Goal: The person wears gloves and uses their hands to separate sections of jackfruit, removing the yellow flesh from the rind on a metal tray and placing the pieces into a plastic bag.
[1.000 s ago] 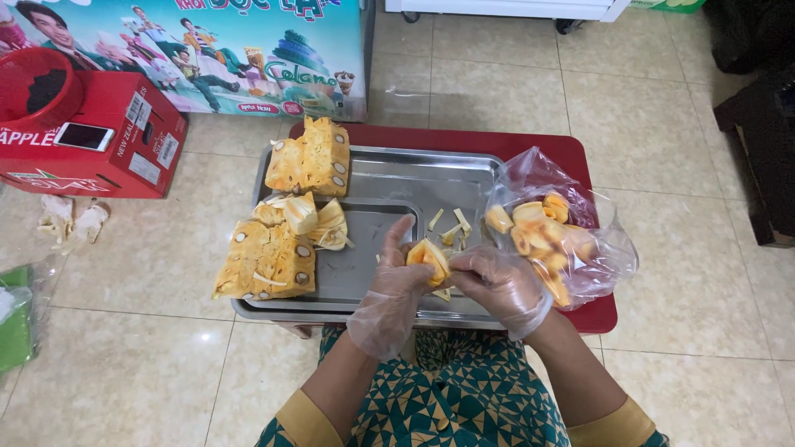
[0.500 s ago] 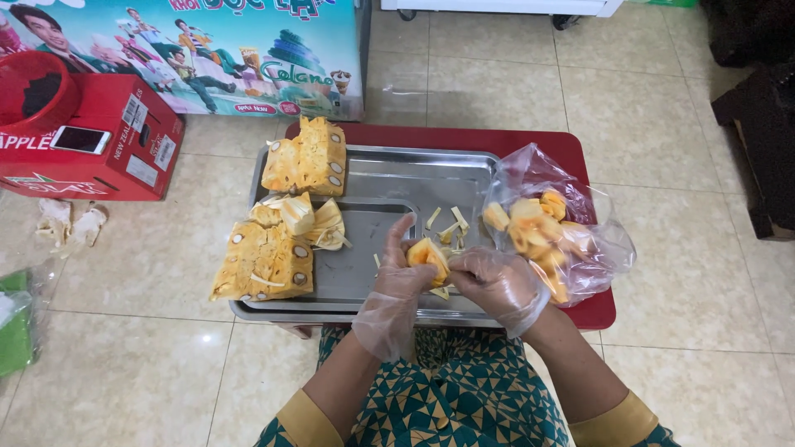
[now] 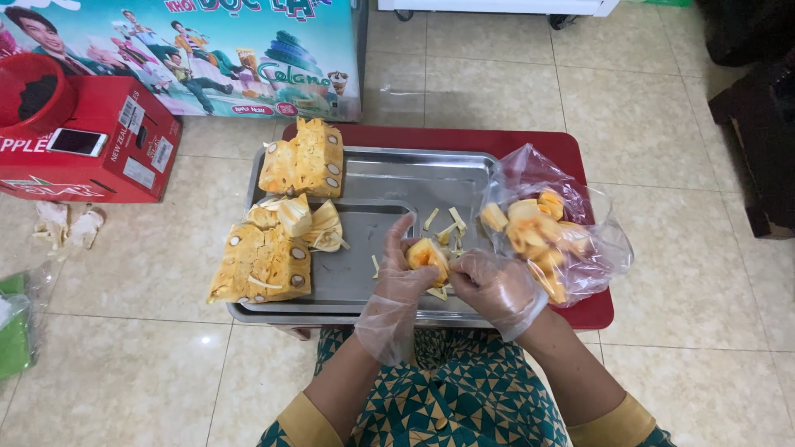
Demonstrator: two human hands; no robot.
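Observation:
Both my hands wear thin clear plastic gloves. My left hand [image 3: 397, 277] and my right hand [image 3: 494, 287] together hold one orange-yellow jackfruit pod [image 3: 427, 253] over the front of a steel tray [image 3: 377, 165]. On the tray lie a jackfruit chunk [image 3: 305, 157] at the back left, a second chunk [image 3: 262, 264] at the front left, and peeled fibre scraps [image 3: 310, 223] between them. Pale strips [image 3: 445, 225] lie just beyond my hands.
A clear plastic bag of peeled pods [image 3: 540, 236] sits on the red stool top [image 3: 571, 153] to the right of the tray. A red cardboard box [image 3: 99, 157] with a phone [image 3: 76, 141] and a red bowl [image 3: 33, 95] stands at left. Tiled floor surrounds it.
My hands have stayed over the tray's front with the pod between them; only the fingers have shifted slightly on it.

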